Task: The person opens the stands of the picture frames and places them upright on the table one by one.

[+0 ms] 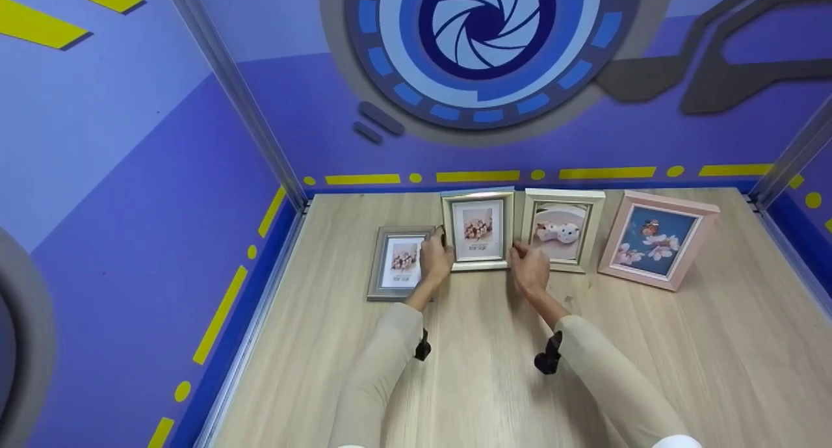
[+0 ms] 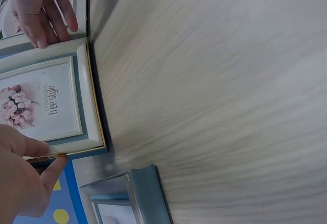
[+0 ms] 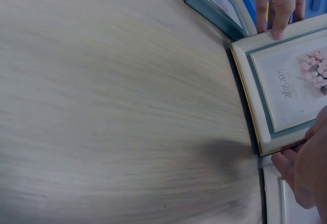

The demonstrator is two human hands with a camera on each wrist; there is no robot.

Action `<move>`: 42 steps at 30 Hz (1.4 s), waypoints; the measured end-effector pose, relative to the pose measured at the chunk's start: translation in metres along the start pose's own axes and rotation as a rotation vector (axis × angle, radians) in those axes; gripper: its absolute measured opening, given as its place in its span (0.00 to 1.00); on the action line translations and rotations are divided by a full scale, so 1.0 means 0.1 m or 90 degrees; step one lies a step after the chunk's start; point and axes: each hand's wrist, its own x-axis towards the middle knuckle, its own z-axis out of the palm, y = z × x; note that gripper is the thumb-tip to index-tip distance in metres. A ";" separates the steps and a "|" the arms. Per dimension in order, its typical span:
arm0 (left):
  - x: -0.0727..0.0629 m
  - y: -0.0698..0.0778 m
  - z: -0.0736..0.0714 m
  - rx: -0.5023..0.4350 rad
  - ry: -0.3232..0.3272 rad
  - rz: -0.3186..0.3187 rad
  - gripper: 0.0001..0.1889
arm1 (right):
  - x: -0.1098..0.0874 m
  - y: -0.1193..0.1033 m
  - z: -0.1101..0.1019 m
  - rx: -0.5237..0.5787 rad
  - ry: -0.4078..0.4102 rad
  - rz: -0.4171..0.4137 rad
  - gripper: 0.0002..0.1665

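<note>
Left hand [image 1: 437, 256] pinches the left edge of a rectangular pale-gold photo frame with a pink-flower print [image 1: 478, 230], thumb at the front, fingertip on the side. Right hand [image 1: 530, 266] pinches the same frame low on its right edge, fingers curled. Frame sits at the far side of the table, upright, facing near; can't tell if its bottom edge bears on the wood.

Neighbours: rectangular grey-silver photo frame [image 1: 375, 266] just left and slightly nearer; left hand overlaps its right side in the head view. Rectangular cream photo frame with a white-food picture [image 1: 591, 233] just right, right hand in front of its near-left corner. Rectangular pink photo frame with blossoms on blue [image 1: 656, 240] further right, turned at an angle.

Clearances: tight left and right, thin gap to cream, wedge gap between cream and pink. Far side blocked by the purple-blue printed wall panel [image 1: 286, 129]; left side bounded by a second purple-blue panel [image 1: 175, 194], metal post [image 1: 250, 110] in the far-left corner. Most room is near: light wood tabletop [image 1: 484, 370] runs between two beige sleeves [image 1: 377, 370], with more at right.
</note>
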 end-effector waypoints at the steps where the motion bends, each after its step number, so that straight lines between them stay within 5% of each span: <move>1: 0.00 0.00 0.00 -0.001 0.001 0.002 0.17 | -0.01 0.00 -0.01 -0.001 -0.005 0.004 0.17; 13: 0.01 0.00 -0.04 0.010 -0.048 -0.037 0.22 | -0.11 0.00 -0.11 -0.019 -0.066 0.029 0.21; 18: 0.01 -0.08 -0.14 0.009 -0.102 -0.042 0.27 | -0.16 0.08 -0.15 -0.012 -0.124 0.017 0.17; 23: -0.05 -0.24 -0.34 -0.038 -0.138 -0.043 0.25 | -0.24 0.14 -0.16 -0.017 -0.242 -0.012 0.13; 29: -0.06 -0.49 -0.62 -0.056 -0.093 -0.055 0.16 | -0.29 0.04 -0.11 -0.002 -0.350 -0.040 0.12; 35: 0.00 -0.75 -0.87 -0.029 -0.071 -0.098 0.17 | -0.28 -0.16 0.01 -0.005 -0.407 -0.067 0.13; 42: -0.18 -1.05 -1.07 0.035 -0.091 -0.193 0.25 | -0.45 -0.27 0.34 0.008 -0.424 -0.079 0.17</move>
